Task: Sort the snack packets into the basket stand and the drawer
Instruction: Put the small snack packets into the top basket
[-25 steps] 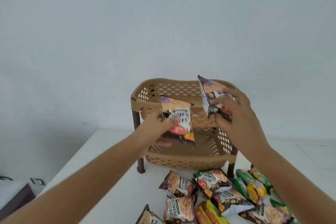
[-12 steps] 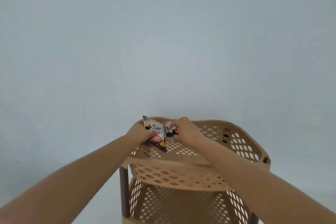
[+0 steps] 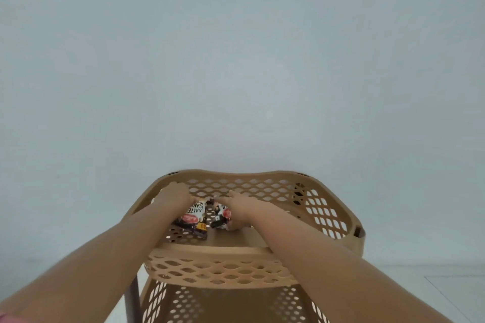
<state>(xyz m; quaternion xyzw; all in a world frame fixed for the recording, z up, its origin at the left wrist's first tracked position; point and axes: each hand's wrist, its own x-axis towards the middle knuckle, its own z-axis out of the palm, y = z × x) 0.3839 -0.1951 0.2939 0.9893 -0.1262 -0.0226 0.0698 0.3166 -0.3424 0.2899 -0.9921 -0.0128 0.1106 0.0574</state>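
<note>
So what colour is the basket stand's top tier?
Tan, with a lattice of oval holes; head view, the only one.

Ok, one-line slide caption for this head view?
Left hand and right hand set two salted peanut packets into the basket stand's top tier.

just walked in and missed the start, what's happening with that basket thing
A person is putting snack packets into the top tier of a tan basket stand. The left hand rests on a salted peanuts packet lying on the tier's floor, and the right hand covers a second packet beside it. Whether the fingers still grip the packets is hidden. The lower tier looks bare where it shows.
</note>
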